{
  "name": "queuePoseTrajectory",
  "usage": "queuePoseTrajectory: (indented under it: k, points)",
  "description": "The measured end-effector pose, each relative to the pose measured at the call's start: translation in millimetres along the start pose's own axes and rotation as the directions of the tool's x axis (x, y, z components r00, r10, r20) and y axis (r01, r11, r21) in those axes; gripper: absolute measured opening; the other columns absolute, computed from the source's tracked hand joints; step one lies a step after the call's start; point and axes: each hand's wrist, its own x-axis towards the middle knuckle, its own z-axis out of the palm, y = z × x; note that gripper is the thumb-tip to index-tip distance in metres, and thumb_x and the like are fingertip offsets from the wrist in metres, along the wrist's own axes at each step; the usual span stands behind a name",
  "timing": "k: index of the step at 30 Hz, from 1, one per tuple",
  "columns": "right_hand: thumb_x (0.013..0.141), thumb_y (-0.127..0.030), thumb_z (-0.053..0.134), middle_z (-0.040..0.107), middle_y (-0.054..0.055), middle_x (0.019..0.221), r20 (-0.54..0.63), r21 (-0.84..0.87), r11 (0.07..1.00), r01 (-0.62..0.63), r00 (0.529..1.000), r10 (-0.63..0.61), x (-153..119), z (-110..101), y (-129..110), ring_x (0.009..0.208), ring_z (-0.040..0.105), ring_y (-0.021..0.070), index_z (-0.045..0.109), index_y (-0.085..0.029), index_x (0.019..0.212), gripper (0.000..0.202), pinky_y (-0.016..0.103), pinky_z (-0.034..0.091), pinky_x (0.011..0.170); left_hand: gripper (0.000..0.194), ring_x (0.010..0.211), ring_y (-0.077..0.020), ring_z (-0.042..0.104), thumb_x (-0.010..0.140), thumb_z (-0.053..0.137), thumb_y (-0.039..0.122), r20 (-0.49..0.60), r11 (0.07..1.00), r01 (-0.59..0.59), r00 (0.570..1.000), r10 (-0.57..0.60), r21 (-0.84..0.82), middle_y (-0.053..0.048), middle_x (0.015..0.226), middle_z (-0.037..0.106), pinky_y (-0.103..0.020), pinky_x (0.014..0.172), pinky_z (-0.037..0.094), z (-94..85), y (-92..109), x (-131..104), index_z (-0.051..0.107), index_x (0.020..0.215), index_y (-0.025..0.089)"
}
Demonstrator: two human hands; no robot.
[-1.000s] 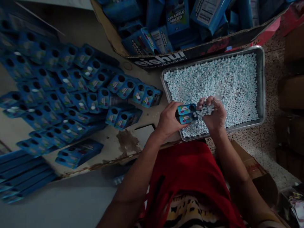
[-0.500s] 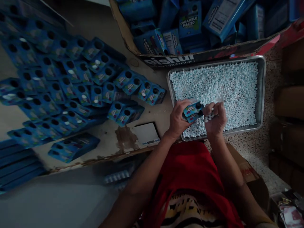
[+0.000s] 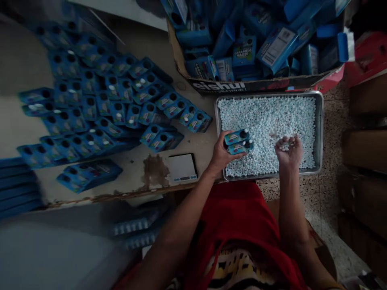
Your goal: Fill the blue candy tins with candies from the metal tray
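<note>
While the left hand [image 3: 221,155] grips two blue boxes [image 3: 235,137] over the metal tray's [image 3: 319,133] left side, the right hand [image 3: 289,159] is half-open, palm up, cradling pale pellets [image 3: 285,146]. Looks mid-handful to me; moving either calls for level boxes, cupped fingers. Carton's [image 3: 260,85] just beyond.

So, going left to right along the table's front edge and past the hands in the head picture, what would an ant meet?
Blue stack → lying blue boxes → brown stain → white scale → left hand holding two blue boxes → right hand cupping white pieces → brown cartons.
</note>
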Motion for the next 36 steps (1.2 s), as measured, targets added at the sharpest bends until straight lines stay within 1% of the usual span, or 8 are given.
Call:
queuePoseTrajectory:
  k: [3,6,8,12,21,26,31,36]
  points:
    - [0.068,-0.072,0.09,0.068,0.002,0.098,-0.006,-0.5,0.866,0.011,1.0,-0.017,1.3,-34.5,-18.4,0.086,0.064,0.0168,0.064,-0.025,0.087,0.057,0.033,0.057,0.078,0.089,0.104,-0.0286,0.079,0.053,0.109,0.047,-0.107,0.999,0.046,0.993,-0.049,-0.024,-0.007,0.118,0.078,-0.045,0.093,0.068,-23.2,5.2,-21.9,0.066,0.129,0.027]
    - [0.048,-0.08,0.097,0.07,0.012,0.125,0.153,-0.913,0.376,0.16,0.987,-0.049,-2.7,-56.0,-33.5,0.104,0.069,0.0292,0.079,-0.025,0.111,0.086,0.051,0.059,0.098,0.085,0.099,-0.0285,0.079,0.054,0.107,0.044,-0.114,0.997,0.064,0.991,-0.068,-0.042,-0.006,0.113,0.08,-0.046,0.089,0.069,-30.8,11.8,-31.4,0.067,0.126,0.026]
    - [0.052,-0.088,0.091,0.068,0.019,0.135,0.232,-0.964,0.121,0.237,0.971,-0.054,-1.9,-62.1,-39.3,0.106,0.071,0.034,0.082,-0.023,0.119,0.094,0.059,0.057,0.103,0.084,0.103,-0.0291,0.08,0.055,0.107,0.044,-0.087,0.998,0.05,0.995,-0.054,-0.046,-0.008,0.118,0.081,-0.046,0.093,0.068,-27.7,13.8,-27.4,0.067,0.127,0.024]
    - [0.079,-0.094,0.067,0.072,0.022,0.13,0.301,-0.953,0.004,0.302,0.951,-0.071,6.2,-54.1,-33.7,0.098,0.075,0.0325,0.084,-0.018,0.119,0.087,0.056,0.06,0.098,0.087,0.13,-0.0331,0.075,0.057,0.107,0.044,-0.114,0.998,-0.01,0.993,0.002,-0.069,-0.014,0.139,0.077,-0.055,0.117,0.059,-30.5,12.6,-14.9,0.066,0.13,0.024]
    - [0.1,-0.06,0.068,0.073,0.014,0.127,0.531,-0.778,-0.008,0.628,0.65,-0.544,10.4,31.1,-29.1,0.121,0.07,0.0303,0.076,-0.024,0.119,0.042,0.049,0.063,0.095,0.088,0.112,-0.0334,0.077,0.052,0.108,0.044,-0.477,0.983,0.165,0.872,-0.109,0.076,-0.011,0.125,0.076,-0.058,0.106,0.065,-125.3,5.2,-74.8,0.066,0.127,0.024]
    - [0.104,-0.055,0.065,0.072,0.015,0.132,0.691,-0.673,-0.289,0.681,0.44,-0.573,38.0,125.2,-81.5,0.13,0.066,0.0332,0.066,-0.025,0.133,0.041,0.06,0.055,0.114,0.09,0.108,-0.0321,0.074,0.047,0.106,0.046,-0.669,0.943,0.332,0.693,-0.269,-0.036,-0.007,0.116,0.072,-0.063,0.109,0.062,-107.8,-31.1,-59.1,0.061,0.122,0.024]
    - [0.097,-0.067,0.068,0.063,0.026,0.155,0.573,-0.816,-0.268,0.512,0.652,-0.497,106.6,198.1,-102.4,0.145,0.06,0.0445,0.041,-0.019,0.161,0.084,0.071,0.049,0.118,0.1,0.119,-0.0324,0.073,0.046,0.104,0.038,-0.681,0.913,0.337,0.615,-0.397,-0.229,-0.013,0.13,0.07,-0.057,0.111,0.062,-79.0,-45.5,-6.2,0.054,0.132,0.024]
    - [0.074,-0.06,0.089,0.073,0.019,0.133,0.347,-0.882,0.112,0.457,0.793,-0.5,152.7,215.9,-87.3,0.125,0.072,0.0402,0.048,-0.017,0.153,0.099,0.065,0.059,0.109,0.114,0.13,-0.0365,0.071,0.057,0.103,0.042,-0.59,0.918,0.394,0.734,-0.335,-0.031,-0.017,0.147,0.066,-0.054,0.11,0.063,-102.7,-12.1,-42.7,0.05,0.156,0.025]
